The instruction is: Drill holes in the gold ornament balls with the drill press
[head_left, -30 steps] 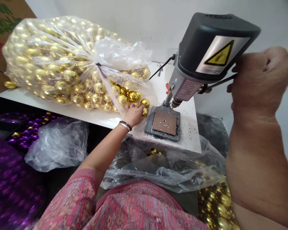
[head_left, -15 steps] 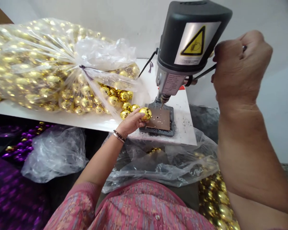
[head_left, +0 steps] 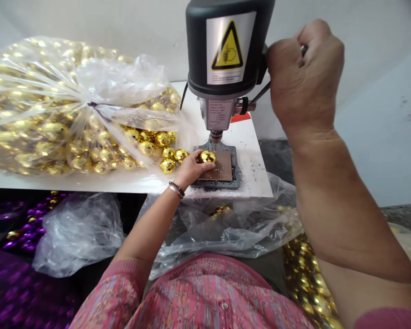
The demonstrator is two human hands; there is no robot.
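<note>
Between the thumb and fingers of my left hand (head_left: 191,170) is a gold faceted bauble (head_left: 208,157), held over the left part of a brown board (head_left: 223,170). The board lies on the grey base (head_left: 235,155) of a bench drill press (head_left: 226,50). Just right of the bauble the thin drill bit (head_left: 215,146) points down from the chuck (head_left: 215,135); I cannot tell whether they touch. My right hand (head_left: 304,77) is closed around the press's feed lever (head_left: 261,92), high at the right.
A tied clear bag (head_left: 30,119) of gold baubles fills the left of the white table (head_left: 253,173). Several loose baubles (head_left: 167,166) lie by its mouth. Dark shavings scatter round the base. Clear plastic (head_left: 198,237) hangs below the front edge; purple baubles (head_left: 30,228) are lower left.
My left hand has brought the bauble further over the board, closer to the drill bit. My right hand still grips the lever. The view has shifted, so the press appears further left.
</note>
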